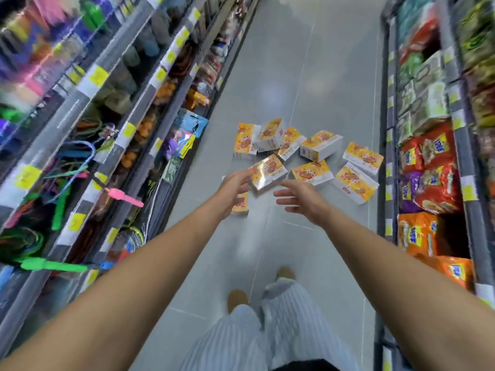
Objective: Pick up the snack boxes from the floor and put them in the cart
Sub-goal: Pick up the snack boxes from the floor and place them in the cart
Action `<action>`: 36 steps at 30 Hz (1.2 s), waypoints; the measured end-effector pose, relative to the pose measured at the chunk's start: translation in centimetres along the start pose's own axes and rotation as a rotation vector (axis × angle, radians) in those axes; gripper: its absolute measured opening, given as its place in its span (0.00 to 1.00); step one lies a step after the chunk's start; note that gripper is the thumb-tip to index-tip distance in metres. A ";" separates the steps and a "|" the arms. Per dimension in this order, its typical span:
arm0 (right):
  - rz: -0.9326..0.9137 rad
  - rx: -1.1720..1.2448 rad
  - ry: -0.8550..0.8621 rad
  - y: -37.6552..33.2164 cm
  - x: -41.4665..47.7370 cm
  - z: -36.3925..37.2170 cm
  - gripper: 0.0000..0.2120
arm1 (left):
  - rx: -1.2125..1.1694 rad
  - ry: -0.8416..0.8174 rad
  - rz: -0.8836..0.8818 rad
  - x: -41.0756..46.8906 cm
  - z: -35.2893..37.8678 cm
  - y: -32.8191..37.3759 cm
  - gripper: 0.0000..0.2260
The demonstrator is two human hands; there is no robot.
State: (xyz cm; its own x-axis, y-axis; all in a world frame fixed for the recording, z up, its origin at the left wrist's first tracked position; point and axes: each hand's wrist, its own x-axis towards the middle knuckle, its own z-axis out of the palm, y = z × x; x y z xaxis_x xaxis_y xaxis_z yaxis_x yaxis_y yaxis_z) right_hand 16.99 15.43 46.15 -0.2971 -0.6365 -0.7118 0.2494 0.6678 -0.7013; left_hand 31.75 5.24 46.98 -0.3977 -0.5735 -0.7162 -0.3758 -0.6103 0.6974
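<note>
Stock: yellow-and-white cardboard snack boxes [321, 145], scattered on grey tiled floor [294, 76] (cart unseen). My left hand [235, 182] and right hand [301, 195] spread, holding nothing, flanking nearest box [269, 171]. Risk: glossy wrap slips, box drops.

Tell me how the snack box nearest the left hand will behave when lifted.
The snack box probably stays stiff: its edges look crisp. Its glossy wrap shows glare, so it may slip when gripped. Flat-sided, it should slide rather than roll on the smooth floor.
</note>
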 end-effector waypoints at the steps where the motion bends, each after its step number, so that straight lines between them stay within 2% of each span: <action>1: 0.011 0.017 0.019 -0.5 0.9 -0.9 0.08 | 0.026 -0.022 -0.005 1.2 0.7 0.8 0.05; 6: 0.053 0.050 0.076 -3.1 6.1 -5.3 0.11 | 0.112 -0.060 -0.024 6.7 4.0 4.9 0.15; 8: 0.052 0.053 0.083 -5.0 9.0 -7.4 0.12 | 0.131 -0.065 -0.020 9.2 5.1 7.0 0.13; 13: 0.088 0.061 0.072 -10.1 15.4 -11.4 0.08 | 0.151 -0.023 -0.077 14.9 7.4 11.9 0.11; 18: 0.112 0.070 0.066 -15.3 22.0 -14.9 0.06 | 0.076 0.012 -0.089 21.7 9.7 15.7 0.09; 24: 0.206 0.085 0.074 -18.1 30.4 -15.5 0.13 | 0.024 0.092 -0.138 29.3 9.6 18.4 0.07; 26: 0.233 0.091 0.093 -18.7 32.8 -15.2 0.14 | 0.012 0.122 -0.152 32.0 9.2 19.0 0.08; 30: 0.259 0.107 0.139 -18.8 40.3 -14.8 0.07 | 0.030 0.187 -0.184 40.0 8.2 19.4 0.14; 34: 0.297 0.136 0.199 -17.7 46.8 -13.9 0.19 | -0.004 0.211 -0.232 47.6 7.3 18.1 0.17; 36: 0.340 0.139 0.199 -16.3 50.9 -13.5 0.22 | -0.015 0.209 -0.264 51.9 7.3 16.8 0.18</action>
State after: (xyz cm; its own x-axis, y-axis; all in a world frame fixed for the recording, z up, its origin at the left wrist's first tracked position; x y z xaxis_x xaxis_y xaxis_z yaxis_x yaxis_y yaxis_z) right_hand -14.64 -22.65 21.94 -0.3456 -0.2921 -0.8918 0.4821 0.7600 -0.4358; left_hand -1.27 -30.80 21.74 -0.1076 -0.4932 -0.8632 -0.4298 -0.7599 0.4877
